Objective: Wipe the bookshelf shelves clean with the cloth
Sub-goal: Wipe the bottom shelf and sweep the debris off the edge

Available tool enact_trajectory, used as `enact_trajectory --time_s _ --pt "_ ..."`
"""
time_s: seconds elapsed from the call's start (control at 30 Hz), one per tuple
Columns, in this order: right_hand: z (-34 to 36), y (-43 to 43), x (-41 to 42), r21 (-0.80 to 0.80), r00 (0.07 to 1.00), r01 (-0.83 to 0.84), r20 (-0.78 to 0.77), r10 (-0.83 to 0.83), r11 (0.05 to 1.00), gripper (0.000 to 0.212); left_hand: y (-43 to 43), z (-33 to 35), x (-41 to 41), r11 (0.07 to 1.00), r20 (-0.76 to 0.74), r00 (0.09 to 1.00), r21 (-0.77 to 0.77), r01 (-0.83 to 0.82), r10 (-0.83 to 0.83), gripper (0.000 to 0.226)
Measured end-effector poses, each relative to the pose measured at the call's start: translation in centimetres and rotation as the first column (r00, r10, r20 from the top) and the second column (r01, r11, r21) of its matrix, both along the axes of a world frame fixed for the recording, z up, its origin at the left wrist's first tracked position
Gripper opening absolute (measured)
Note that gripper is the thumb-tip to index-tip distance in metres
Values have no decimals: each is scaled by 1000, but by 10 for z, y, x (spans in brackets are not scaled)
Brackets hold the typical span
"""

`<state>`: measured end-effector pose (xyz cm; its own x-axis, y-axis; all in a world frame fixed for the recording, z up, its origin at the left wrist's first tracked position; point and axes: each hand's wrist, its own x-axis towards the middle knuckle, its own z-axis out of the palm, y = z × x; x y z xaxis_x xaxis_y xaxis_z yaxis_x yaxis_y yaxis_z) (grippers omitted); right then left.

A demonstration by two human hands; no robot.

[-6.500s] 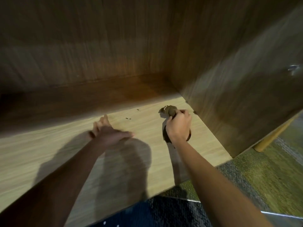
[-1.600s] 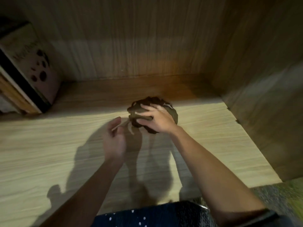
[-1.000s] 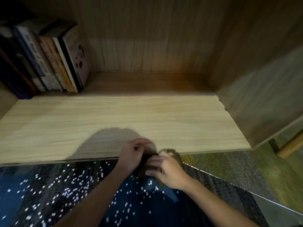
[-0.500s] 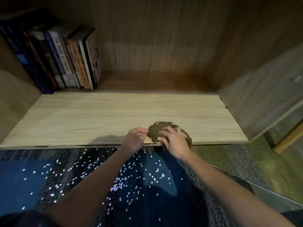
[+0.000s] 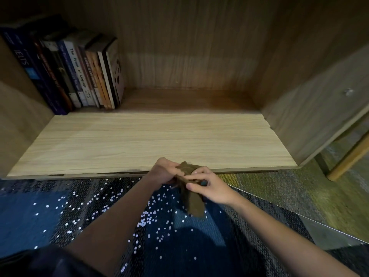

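Observation:
A brown cloth [image 5: 192, 200] hangs in front of the light wooden shelf [image 5: 151, 140], just below its front edge. My left hand [image 5: 162, 170] grips the cloth's upper end from the left. My right hand [image 5: 207, 185] pinches it from the right, and a loose flap of cloth droops below my fingers. Both hands are off the shelf board, over the floor.
A row of several books [image 5: 75, 74] stands upright at the back left of the shelf. Wooden side walls [image 5: 311, 120] close in the shelf on both sides. Dark blue speckled carpet [image 5: 99, 216] lies below, green carpet and a wooden leg [image 5: 347, 158] to the right.
The cloth has come off the shelf's front edge and now hangs between both hands over the floor. My left hand has closed on it, and part of it has unfolded downward.

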<state>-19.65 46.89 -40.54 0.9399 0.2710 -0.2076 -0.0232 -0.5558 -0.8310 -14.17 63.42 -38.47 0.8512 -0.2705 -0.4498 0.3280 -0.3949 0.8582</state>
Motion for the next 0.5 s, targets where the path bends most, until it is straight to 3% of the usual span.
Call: enact_trajectory --time_s 0.07,0.17,0.23,0.37,0.5 --pt "8 -8 2 32 999 50 -18 -50 998 13 7 12 2 985 16 985 25 170 -171 29" --pt "17 -20 6 14 987 159 -12 -159 987 8 13 27 3 926 -38 936 140 352 -350 26" --pt "21 -23 7 -68 992 121 -23 -123 990 24 14 37 5 886 10 933 315 339 -360 26" --pt "26 -18 9 -143 998 44 53 -36 989 40 12 43 8 843 83 930 458 283 -358 29" --pt "35 -8 8 -155 997 27 82 -15 988 36 7 48 6 877 115 945 420 233 -306 22"
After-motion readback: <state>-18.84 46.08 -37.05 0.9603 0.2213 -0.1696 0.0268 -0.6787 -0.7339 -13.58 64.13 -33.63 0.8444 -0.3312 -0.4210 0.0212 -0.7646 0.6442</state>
